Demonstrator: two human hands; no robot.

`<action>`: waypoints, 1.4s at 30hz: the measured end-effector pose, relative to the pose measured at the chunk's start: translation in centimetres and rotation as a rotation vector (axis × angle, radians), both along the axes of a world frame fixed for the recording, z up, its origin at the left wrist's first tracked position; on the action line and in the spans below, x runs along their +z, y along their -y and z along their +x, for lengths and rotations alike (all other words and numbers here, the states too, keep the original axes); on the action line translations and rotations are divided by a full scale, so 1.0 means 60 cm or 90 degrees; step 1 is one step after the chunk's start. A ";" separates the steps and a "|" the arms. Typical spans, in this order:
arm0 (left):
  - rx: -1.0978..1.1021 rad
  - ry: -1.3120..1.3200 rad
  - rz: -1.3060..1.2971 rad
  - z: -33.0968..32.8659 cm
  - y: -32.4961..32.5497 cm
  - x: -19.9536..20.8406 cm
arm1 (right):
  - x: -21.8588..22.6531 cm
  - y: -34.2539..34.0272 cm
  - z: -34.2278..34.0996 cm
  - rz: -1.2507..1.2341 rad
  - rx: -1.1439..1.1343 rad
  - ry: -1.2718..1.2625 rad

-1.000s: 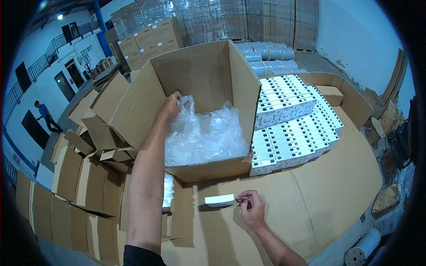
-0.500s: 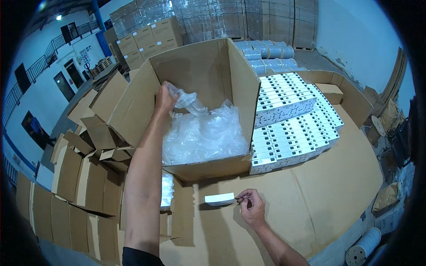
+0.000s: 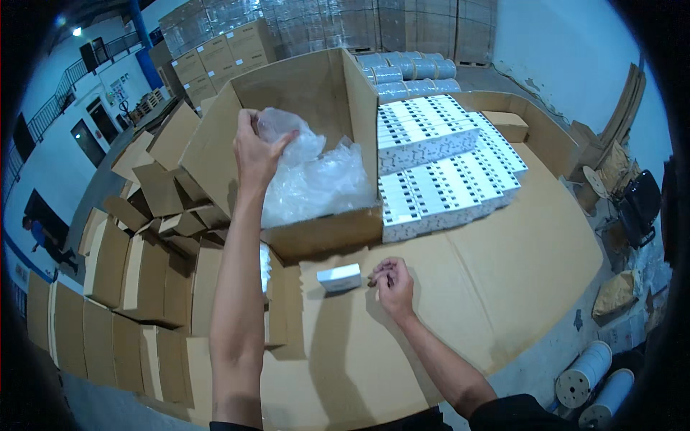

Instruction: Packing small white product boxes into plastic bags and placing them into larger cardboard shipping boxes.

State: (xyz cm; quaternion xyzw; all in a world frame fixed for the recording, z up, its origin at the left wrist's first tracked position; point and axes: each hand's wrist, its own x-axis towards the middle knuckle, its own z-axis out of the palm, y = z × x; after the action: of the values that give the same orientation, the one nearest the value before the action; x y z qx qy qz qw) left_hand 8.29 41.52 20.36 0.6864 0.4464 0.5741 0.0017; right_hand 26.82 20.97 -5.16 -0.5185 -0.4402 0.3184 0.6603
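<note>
Head view: left grip (image 3: 260,152) around crinkled translucent plastic (image 3: 296,135); curled right grip (image 3: 393,289), contents unclear, beside oblong white box (image 3: 339,278)

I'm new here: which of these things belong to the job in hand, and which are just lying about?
Seemingly part of the job:
clear plastic, in the grip of the left hand
large open carton
small white box, beside the right hand
stacked white boxes, probably

Apparently just lying about:
black chair
spools at lower right
brown cartons stacked in the background
</note>
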 end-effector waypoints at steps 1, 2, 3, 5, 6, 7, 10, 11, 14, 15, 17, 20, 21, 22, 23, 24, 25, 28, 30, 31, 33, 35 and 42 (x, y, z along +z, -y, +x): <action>-0.036 0.004 -0.028 0.006 0.037 -0.008 | -0.005 -0.002 0.007 -0.005 -0.009 0.004; -0.068 0.008 -0.059 0.006 0.075 -0.021 | -0.010 0.000 0.009 -0.013 0.001 -0.007; -0.113 0.012 -0.007 0.010 0.110 -0.038 | -0.016 0.005 0.012 -0.022 0.009 -0.018; -0.144 0.033 -0.113 0.017 0.186 -0.070 | -0.012 0.016 0.017 -0.030 0.005 -0.054; -0.173 0.051 -0.214 0.016 0.220 -0.088 | -0.011 0.021 0.018 -0.032 0.002 -0.092; -0.179 0.054 -0.221 0.013 0.248 -0.113 | -0.014 0.025 0.018 0.011 0.015 -0.137; -0.201 0.035 -0.187 -0.011 0.316 -0.199 | -0.007 0.047 0.023 -0.043 0.148 -0.193; -0.227 0.064 -0.230 -0.012 0.336 -0.219 | 0.001 0.054 0.024 -0.015 0.195 -0.189; -0.225 0.048 -0.249 -0.019 0.372 -0.279 | 0.029 0.078 0.026 -0.070 0.413 -0.212; -0.211 0.032 -0.258 -0.026 0.379 -0.295 | 0.046 0.084 0.018 -0.123 0.407 -0.107; -0.208 0.038 -0.288 -0.025 0.393 -0.311 | 0.054 0.097 0.007 -0.139 0.439 -0.018; -0.217 0.021 -0.273 -0.027 0.395 -0.340 | 0.061 0.109 0.003 -0.144 0.429 0.032; -0.216 0.022 -0.272 -0.029 0.396 -0.347 | 0.053 0.104 0.010 -0.153 0.429 0.077; -0.246 0.080 -0.323 -0.031 0.397 -0.352 | 0.053 0.102 0.011 -0.163 0.429 0.120; -0.277 0.139 -0.373 -0.032 0.398 -0.356 | 0.052 0.103 0.012 -0.164 0.429 0.119; -0.277 0.139 -0.374 -0.036 0.396 -0.366 | 0.050 0.104 0.013 -0.157 0.418 0.108; -0.284 0.204 -0.403 -0.046 0.392 -0.382 | 0.051 0.103 0.010 -0.150 0.410 0.097; -0.233 0.288 -0.517 -0.072 0.387 -0.413 | 0.049 0.097 0.008 -0.120 0.393 0.089; -0.172 0.307 -0.602 -0.081 0.385 -0.427 | 0.056 0.093 0.011 -0.141 0.390 0.030; -0.249 0.339 -0.556 -0.077 0.386 -0.424 | 0.058 0.092 0.014 -0.163 0.377 -0.029; -0.327 0.369 -0.509 -0.069 0.391 -0.419 | 0.055 0.084 0.016 -0.146 0.356 -0.031; -0.377 0.331 -0.480 -0.061 0.398 -0.413 | 0.052 0.079 0.014 -0.128 0.334 -0.032; -0.438 0.346 -0.609 -0.072 0.396 -0.388 | 0.047 0.075 0.016 -0.100 0.337 -0.090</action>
State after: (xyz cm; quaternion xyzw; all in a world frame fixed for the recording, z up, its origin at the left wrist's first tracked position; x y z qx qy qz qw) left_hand 3.97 17.74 -2.94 0.5436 0.3912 0.4319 0.6041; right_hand 27.76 16.49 -2.35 -0.4113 -0.4873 0.5482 0.5412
